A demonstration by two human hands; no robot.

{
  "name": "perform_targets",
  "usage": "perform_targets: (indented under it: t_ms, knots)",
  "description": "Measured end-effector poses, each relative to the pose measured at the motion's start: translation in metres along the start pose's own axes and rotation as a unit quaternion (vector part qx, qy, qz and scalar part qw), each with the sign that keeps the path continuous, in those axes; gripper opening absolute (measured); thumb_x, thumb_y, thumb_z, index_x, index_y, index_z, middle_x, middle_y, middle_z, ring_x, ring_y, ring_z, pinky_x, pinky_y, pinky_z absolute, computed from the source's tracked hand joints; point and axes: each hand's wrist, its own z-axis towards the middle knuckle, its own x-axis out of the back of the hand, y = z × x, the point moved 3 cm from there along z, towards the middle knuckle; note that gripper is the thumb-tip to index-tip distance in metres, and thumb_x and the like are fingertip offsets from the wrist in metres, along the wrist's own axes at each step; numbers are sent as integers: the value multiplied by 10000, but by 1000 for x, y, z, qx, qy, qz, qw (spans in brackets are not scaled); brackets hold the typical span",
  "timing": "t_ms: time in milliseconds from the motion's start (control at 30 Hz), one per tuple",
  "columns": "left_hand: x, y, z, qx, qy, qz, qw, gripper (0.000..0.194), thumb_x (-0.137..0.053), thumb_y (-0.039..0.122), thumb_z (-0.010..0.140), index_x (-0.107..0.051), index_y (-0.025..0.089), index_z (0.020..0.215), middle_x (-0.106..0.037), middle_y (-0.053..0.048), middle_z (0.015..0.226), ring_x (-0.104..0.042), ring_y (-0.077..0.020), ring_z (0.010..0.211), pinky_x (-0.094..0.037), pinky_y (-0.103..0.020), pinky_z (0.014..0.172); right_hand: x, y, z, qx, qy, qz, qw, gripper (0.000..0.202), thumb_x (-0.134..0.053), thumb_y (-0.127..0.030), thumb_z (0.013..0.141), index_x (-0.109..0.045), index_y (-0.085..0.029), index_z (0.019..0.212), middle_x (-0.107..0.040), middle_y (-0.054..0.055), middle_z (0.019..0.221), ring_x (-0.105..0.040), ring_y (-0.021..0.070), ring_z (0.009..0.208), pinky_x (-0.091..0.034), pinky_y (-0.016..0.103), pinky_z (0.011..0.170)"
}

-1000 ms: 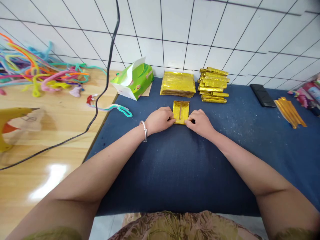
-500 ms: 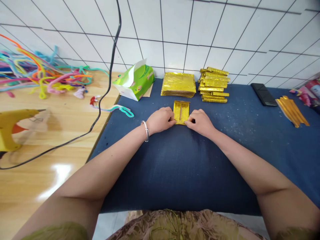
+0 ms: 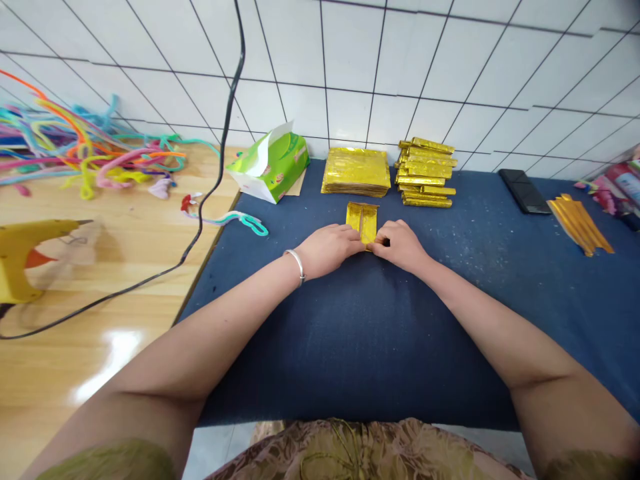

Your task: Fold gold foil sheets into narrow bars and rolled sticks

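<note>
A small sheet of gold foil paper (image 3: 368,225) lies on the dark blue cloth, its two sides folded in to a seam down the middle. My left hand (image 3: 333,250), with a silver bangle at the wrist, covers the paper's lower left, its closed fingers pressing along the near edge. Thumb and fingers of my right hand (image 3: 400,245) pinch the lower right corner. The two hands' fingertips almost meet at that edge. Just beyond sits a stack of flat gold foil sheets (image 3: 356,171), and right of it a pile of folded gold strips (image 3: 425,170).
A green tissue pack (image 3: 280,163) stands by the tiled wall. Black phone (image 3: 524,191) and orange-gold strips (image 3: 583,223) lie right. On the wooden table at left are a yellow glue gun (image 3: 30,253) and colourful pipe cleaners (image 3: 85,147); a black cable (image 3: 220,167) hangs across.
My left hand has slid right along the paper's near edge, from its left corner toward the middle. My right hand stays at the right corner.
</note>
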Motion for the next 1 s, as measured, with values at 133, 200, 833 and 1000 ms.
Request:
perform_targets:
  t_ms: [133,200,833,1000]
  knots:
    - [8,14,0,14,-36,49,998,284,-449,138,897,-635,201,1101,-617,-76,949,-572,-199,900,-405,-327,794,0,7,0,0,1,15,1000,244,-649,-341,772,-556,-202,594,-587,-4,668,-511,151,694,-343,335,743]
    - [10,18,0,21,-46,65,997,274,-443,139,901,-638,183,1087,-607,-82,940,-567,-203,887,-405,-328,781,3,10,-1,-4,2,44,999,216,-655,-335,765,-570,-202,617,-603,-7,688,-527,152,718,-351,333,756]
    - [-7,-44,-11,-47,-16,-312,949,385,-438,67,874,-652,227,1151,-628,-42,1169,-591,-106,1053,-441,-251,959,3,0,-8,-9,2,19,1000,177,-644,-354,760,-595,-208,847,-618,27,858,-531,198,844,-346,328,795]
    - [-10,-60,-18,-1,-40,-434,900,271,-514,164,889,-633,168,1133,-624,-85,1193,-580,-139,1110,-414,-331,1016,4,-1,-8,0,-5,24,1000,169,-614,-350,779,-620,-218,884,-630,26,883,-534,201,868,-334,326,803]
